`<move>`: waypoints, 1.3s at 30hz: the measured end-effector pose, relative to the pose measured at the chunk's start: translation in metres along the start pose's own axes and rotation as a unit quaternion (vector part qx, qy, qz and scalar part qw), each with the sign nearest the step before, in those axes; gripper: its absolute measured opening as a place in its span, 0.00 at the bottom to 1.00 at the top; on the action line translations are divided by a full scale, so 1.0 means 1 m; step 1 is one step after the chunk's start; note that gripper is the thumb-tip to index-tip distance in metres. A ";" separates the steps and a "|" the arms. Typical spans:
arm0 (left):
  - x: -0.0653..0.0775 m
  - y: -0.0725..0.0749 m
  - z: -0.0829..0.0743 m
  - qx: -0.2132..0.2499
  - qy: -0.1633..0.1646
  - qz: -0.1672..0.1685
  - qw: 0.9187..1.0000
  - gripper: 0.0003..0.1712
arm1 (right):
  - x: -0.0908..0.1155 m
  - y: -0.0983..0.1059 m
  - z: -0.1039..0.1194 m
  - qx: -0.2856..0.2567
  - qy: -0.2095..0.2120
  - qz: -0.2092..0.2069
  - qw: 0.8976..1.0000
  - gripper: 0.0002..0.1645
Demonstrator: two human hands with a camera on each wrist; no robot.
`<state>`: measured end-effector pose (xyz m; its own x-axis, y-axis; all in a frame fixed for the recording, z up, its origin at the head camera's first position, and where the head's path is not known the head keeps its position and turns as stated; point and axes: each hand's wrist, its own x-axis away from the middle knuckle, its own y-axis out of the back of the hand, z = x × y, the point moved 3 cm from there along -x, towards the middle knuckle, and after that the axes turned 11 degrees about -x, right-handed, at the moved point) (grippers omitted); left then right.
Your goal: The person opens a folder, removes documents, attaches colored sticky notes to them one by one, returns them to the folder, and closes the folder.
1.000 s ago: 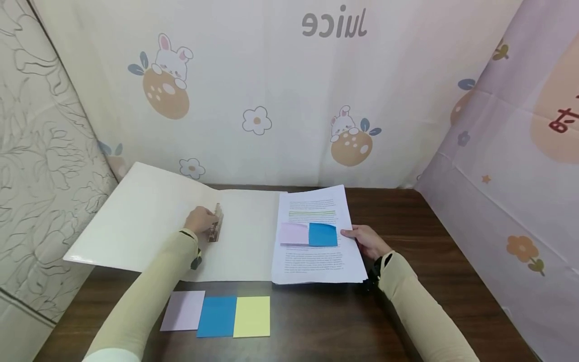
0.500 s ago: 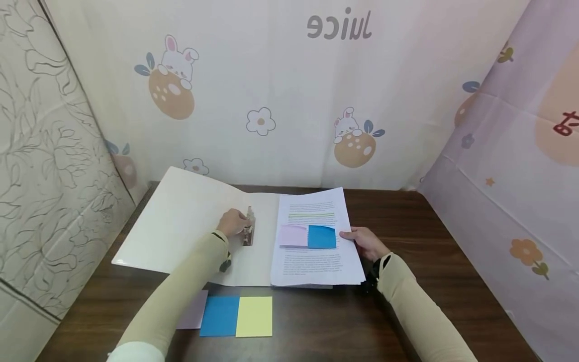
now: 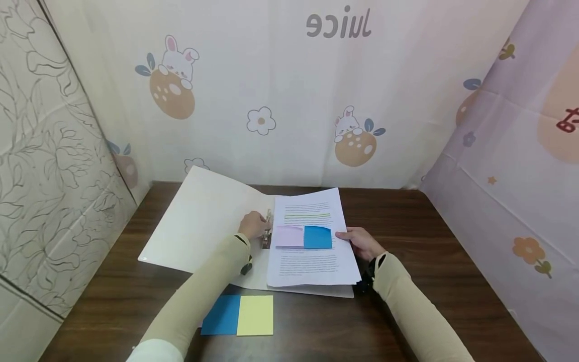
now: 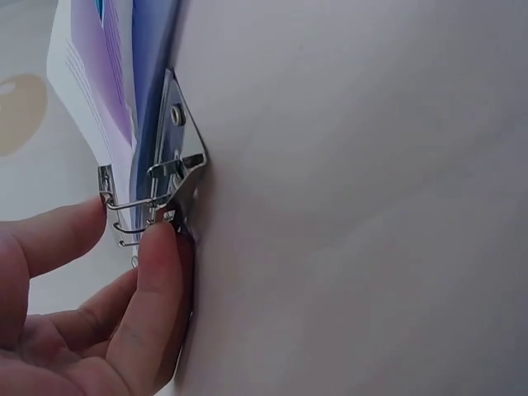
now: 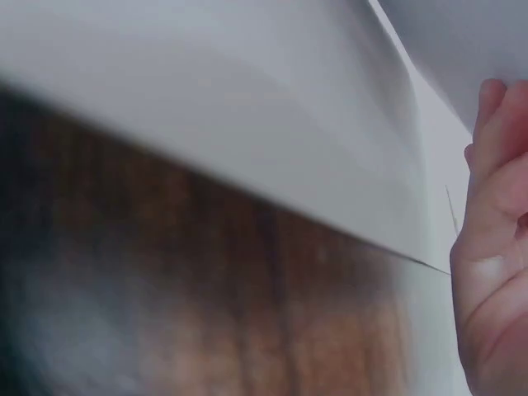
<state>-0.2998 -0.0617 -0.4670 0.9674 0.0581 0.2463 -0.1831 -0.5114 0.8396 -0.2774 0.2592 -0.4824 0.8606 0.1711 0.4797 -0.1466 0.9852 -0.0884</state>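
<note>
A white binder (image 3: 199, 216) lies spread on the table, its left cover tilted. At its metal clip (image 4: 183, 140), my left hand (image 3: 254, 224) pinches the mechanism between thumb and fingers; the clip's wire prongs overlap the paper edge in the left wrist view. My right hand (image 3: 363, 243) holds the right edge of a stack of printed papers (image 3: 307, 269), thumb on top. The stack covers the binder's right part. On the top sheet are a lilac sticky note (image 3: 289, 236), a blue sticky note (image 3: 317, 237) and green highlighted lines.
In front of the binder, a blue sticky-note pad (image 3: 220, 315) and a yellow sticky-note pad (image 3: 255, 315) lie side by side on the dark wooden table (image 3: 398, 206). My left forearm partly covers the blue one. A printed curtain (image 3: 289, 90) hangs behind the table.
My left hand has drawn the binder to the right by its clip, sliding it under the papers until the clip meets their left edge. The stack has shifted slightly left. My forearm now hides the lilac pad.
</note>
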 end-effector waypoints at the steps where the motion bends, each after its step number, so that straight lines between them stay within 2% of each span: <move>1: 0.000 -0.001 -0.001 0.000 0.002 0.000 1.000 0.18 | 0.000 0.000 0.000 -0.003 -0.001 0.001 1.000 0.31; 9: 0.004 0.002 -0.006 -0.010 -0.001 0.007 1.000 0.16 | -0.004 -0.003 -0.004 0.003 0.001 -0.002 1.000 0.31; 14: -0.004 0.008 -0.010 -0.053 -0.033 0.019 0.998 0.13 | -0.002 -0.004 -0.004 0.011 -0.004 -0.010 1.000 0.30; 17: -0.010 0.014 -0.011 -0.060 -0.047 0.007 0.997 0.14 | -0.003 -0.006 -0.004 0.009 0.000 -0.010 1.000 0.30; 20: -0.015 0.018 -0.010 -0.029 -0.044 0.000 0.999 0.18 | -0.003 -0.007 -0.005 0.004 0.000 -0.007 1.000 0.29; 23: -0.018 0.018 -0.009 0.015 -0.035 0.009 0.999 0.25 | -0.003 -0.007 -0.006 0.002 -0.006 -0.008 1.000 0.29; 25: -0.020 0.016 -0.008 0.035 -0.026 0.018 0.999 0.26 | -0.003 -0.007 -0.007 0.001 -0.010 -0.013 1.000 0.29; 29: -0.023 0.013 -0.006 0.071 -0.021 0.019 0.997 0.26 | -0.003 -0.009 -0.007 0.001 -0.010 -0.017 1.000 0.29; 34: -0.024 0.016 -0.006 0.122 -0.033 0.005 0.992 0.24 | -0.003 -0.011 -0.007 0.010 -0.010 -0.017 1.000 0.29; 39: -0.024 0.020 -0.002 0.148 -0.048 -0.006 0.988 0.20 | -0.003 -0.009 -0.006 0.016 -0.011 -0.020 1.000 0.30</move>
<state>-0.3272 -0.0715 -0.4553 0.9840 -0.0087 0.1777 -0.1259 -0.7399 0.6608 -0.2759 0.2497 -0.4884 0.8554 0.1308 0.5011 -0.1280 0.9910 -0.0402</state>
